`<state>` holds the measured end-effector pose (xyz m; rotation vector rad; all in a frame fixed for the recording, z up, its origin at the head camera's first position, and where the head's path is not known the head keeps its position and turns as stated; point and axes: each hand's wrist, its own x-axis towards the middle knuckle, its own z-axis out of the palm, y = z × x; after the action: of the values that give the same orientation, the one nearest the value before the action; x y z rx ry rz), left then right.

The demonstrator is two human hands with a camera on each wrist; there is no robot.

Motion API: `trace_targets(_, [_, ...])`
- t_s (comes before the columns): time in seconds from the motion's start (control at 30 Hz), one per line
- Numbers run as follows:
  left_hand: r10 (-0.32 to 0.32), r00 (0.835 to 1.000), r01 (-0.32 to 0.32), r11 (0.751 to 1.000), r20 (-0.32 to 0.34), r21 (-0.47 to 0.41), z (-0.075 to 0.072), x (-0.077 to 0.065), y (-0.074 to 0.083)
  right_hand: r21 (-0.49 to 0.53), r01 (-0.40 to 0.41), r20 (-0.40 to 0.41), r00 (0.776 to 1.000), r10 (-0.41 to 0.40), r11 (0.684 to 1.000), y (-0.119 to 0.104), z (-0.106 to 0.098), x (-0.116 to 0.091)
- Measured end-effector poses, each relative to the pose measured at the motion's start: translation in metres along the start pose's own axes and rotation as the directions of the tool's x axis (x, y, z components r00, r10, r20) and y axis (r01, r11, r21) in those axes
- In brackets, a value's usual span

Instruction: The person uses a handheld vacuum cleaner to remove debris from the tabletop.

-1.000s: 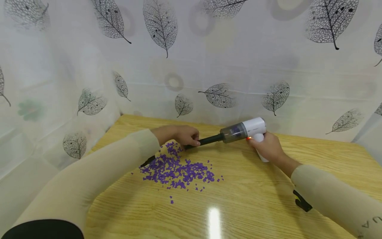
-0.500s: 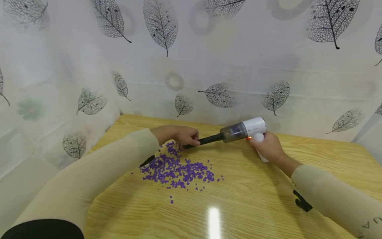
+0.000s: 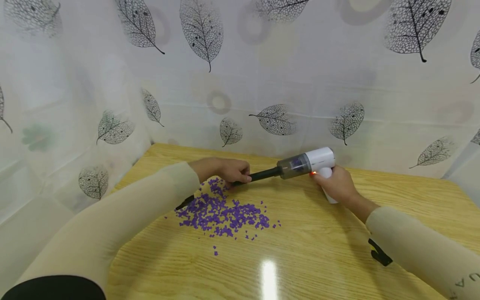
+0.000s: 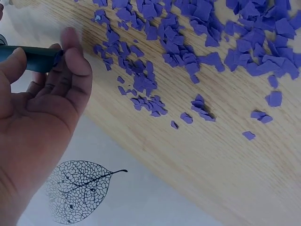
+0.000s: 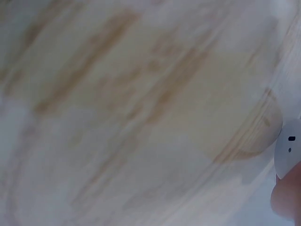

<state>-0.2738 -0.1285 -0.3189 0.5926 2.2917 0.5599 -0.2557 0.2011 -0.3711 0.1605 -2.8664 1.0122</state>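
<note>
My right hand (image 3: 339, 185) grips the handle of a white handheld vacuum cleaner (image 3: 318, 159), and an orange-red light glows by the index finger. Some purple shows inside its smoky clear dust cup (image 3: 294, 166). My left hand (image 3: 233, 170) holds the end of the dark nozzle (image 3: 265, 175), thumb on one side and fingers (image 4: 77, 61) curled around the mouth. A purple scrap sits at the nozzle's opening in the left wrist view. Beside and below this hand lie many small purple paper scraps (image 3: 211, 212). In the right wrist view only the white vacuum body (image 5: 288, 148) and a fingertip show.
The wood-grain table (image 3: 311, 254) carries a few stray scraps (image 3: 215, 252) in front of the pile. Behind it hangs a pale curtain (image 3: 240, 87) printed with leaves. Black straps (image 3: 380, 253) show under the sleeves.
</note>
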Motion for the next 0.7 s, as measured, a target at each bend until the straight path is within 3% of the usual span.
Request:
trace_targets(0.17, [0.017, 1.0, -0.017, 1.0, 0.01, -0.014, 0.0002, 0.0015, -0.0032, 0.008, -0.005, -0.007, 1.0, 0.005, 1.0, 0.0021, 0.0002, 0.0003])
trace_targets(0.4, [0.023, 0.999, -0.025, 0.999, 0.037, 0.037, -0.0012, 0.0001, -0.0037, 0.001, -0.008, 0.006, 1.0, 0.008, 1.0, 0.0008, 0.0001, -0.0013])
trace_targets(0.7, [0.059, 0.998, -0.055, 0.969, -0.011, 0.239, -0.0035, -0.0014, -0.0017, -0.011, -0.007, 0.01, 1.0, 0.007, 1.0, -0.0046, 0.0005, -0.0026])
